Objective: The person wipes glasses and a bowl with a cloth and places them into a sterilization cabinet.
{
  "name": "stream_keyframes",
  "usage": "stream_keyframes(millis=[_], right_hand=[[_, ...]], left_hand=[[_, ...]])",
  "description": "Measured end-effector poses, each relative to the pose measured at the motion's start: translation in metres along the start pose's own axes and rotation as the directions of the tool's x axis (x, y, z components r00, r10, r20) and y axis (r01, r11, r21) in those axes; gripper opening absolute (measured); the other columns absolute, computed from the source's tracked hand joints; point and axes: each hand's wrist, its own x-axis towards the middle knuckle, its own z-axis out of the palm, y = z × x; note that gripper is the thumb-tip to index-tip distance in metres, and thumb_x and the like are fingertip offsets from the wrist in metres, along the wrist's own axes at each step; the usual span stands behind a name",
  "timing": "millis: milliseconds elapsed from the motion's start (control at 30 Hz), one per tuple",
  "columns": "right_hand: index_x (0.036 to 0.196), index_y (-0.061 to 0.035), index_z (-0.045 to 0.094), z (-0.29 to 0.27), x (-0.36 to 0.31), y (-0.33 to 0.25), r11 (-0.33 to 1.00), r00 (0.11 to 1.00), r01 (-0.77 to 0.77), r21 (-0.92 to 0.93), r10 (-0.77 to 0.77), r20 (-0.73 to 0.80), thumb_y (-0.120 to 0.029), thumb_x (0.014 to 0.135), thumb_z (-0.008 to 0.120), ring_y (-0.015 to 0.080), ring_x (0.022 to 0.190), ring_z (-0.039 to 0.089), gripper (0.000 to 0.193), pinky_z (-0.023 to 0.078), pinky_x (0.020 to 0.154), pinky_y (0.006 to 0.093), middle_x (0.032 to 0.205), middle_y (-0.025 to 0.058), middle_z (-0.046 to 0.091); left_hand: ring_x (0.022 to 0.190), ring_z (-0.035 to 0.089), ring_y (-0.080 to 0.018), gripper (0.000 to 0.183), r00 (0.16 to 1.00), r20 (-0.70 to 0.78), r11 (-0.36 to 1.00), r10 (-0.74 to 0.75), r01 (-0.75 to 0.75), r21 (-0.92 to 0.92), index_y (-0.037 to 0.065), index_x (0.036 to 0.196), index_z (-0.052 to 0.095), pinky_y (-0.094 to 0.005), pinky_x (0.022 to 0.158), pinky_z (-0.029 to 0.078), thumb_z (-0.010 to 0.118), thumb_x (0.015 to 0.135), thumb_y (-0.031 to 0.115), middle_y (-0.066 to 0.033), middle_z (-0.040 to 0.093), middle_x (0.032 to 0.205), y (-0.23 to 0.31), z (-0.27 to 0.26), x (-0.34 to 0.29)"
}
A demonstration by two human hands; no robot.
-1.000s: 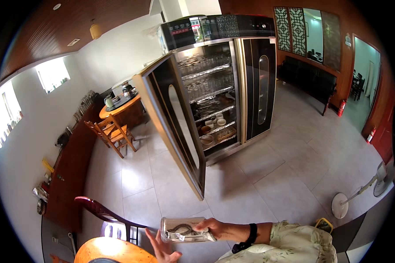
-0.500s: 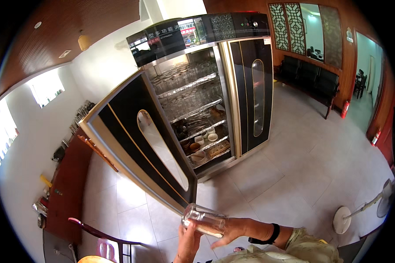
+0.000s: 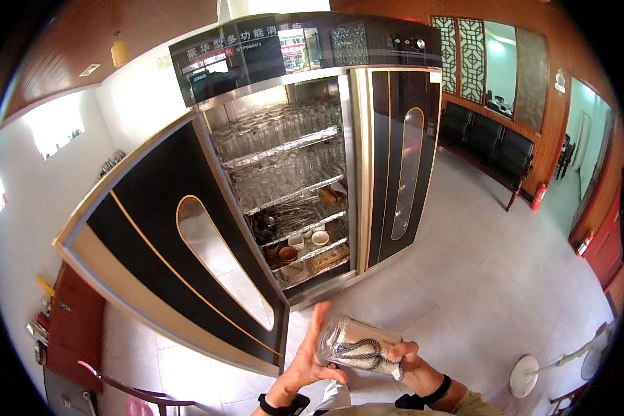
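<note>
A clear glass (image 3: pixel 331 337) lies tilted nearly sideways in front of my body. Within its wall shows something pale with a black-and-white, cord-like band, perhaps a cloth; I cannot tell its kind. My right hand (image 3: pixel 417 369) grips the glass at its right end, the thumb resting on the pale stuff. Beside the glass's left end my left hand (image 3: pixel 301 364) is open, thumb and fingers spread apart. Whether the left palm touches the glass is hard to see. Dark bands circle both wrists.
Ahead stands a tall black cabinet (image 3: pixel 388 52), its left door (image 3: pixel 152 201) swung out towards me, glassware and bowls on its shelves. A black bench (image 3: pixel 489 142) and a fire extinguisher (image 3: pixel 539 197) are far right, a fan (image 3: pixel 524 376) near right, a chair rail (image 3: pixel 128 390) near left.
The glass has moved right and turned, showing the patterned stuff. My left hand has let go and spread its fingers, while my right hand has closed on the glass's right end. The cabinet appears nearer.
</note>
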Motion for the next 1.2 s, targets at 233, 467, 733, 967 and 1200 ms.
stream_keyframes(millis=[233,467,733,967,1200], right_hand=[[0.150,-0.0075,0.016,0.051,0.119,-0.093,0.854,0.990,-0.005,-0.521,0.077,0.116,-0.016,0.074,0.079,0.0208,0.141,0.020,0.098,0.023,0.111,0.0338,0.155,0.0076,0.020],[0.150,-0.0171,0.019,0.070,0.246,-0.138,0.171,0.799,0.593,-0.787,-0.004,0.601,-0.018,0.076,0.079,0.0296,0.137,0.030,0.095,0.025,0.111,0.0381,0.151,0.0111,0.030],[0.129,-0.0066,0.052,-0.023,0.304,-0.181,0.196,0.881,0.474,-0.859,-0.121,0.458,-0.001,0.080,0.070,0.0291,0.119,0.052,0.052,0.044,0.096,0.0359,0.129,0.0136,0.054],[0.114,0.0008,0.061,-0.112,0.330,-0.209,0.651,0.958,0.104,-0.752,-0.269,-0.101,0.011,0.081,0.057,0.0130,0.097,0.060,0.034,0.050,0.084,0.0270,0.108,0.0061,0.065],[0.117,0.0014,0.059,-0.194,0.359,-0.258,0.711,0.949,0.072,-0.700,-0.264,-0.171,0.007,0.083,0.058,0.0106,0.096,0.059,0.035,0.051,0.081,0.0259,0.107,0.0049,0.064]], left_hand=[[0.123,0.045,-0.0195,0.103,0.964,0.140,0.948,-0.227,0.252,-0.196,0.004,0.143,0.032,-0.0338,0.106,0.032,0.089,0.059,0.028,-0.0095,0.047,0.135,-0.041,-0.049,0.106],[0.120,0.046,-0.0160,0.079,0.896,-0.011,0.829,-0.443,0.405,-0.385,0.003,0.140,0.037,-0.0313,0.099,0.041,0.079,0.073,0.008,-0.0064,0.047,0.134,-0.087,-0.095,0.163],[0.104,0.056,-0.0176,0.092,0.894,-0.351,0.934,-0.278,0.166,-0.316,0.006,0.141,0.037,-0.0297,0.084,0.050,0.086,0.064,0.019,-0.0063,0.058,0.111,-0.100,-0.132,0.247],[0.127,0.043,-0.0215,0.092,0.924,-0.347,0.987,0.160,-0.149,0.057,0.004,0.140,0.034,-0.0394,0.108,0.034,0.085,0.064,0.007,-0.0083,0.036,0.145,-0.075,-0.179,0.368],[0.116,0.051,-0.0223,0.095,0.910,-0.329,0.843,0.251,-0.039,0.536,0.000,0.137,0.039,-0.0366,0.098,0.044,0.088,0.061,0.029,-0.0110,0.052,0.128,-0.051,-0.200,0.508]])
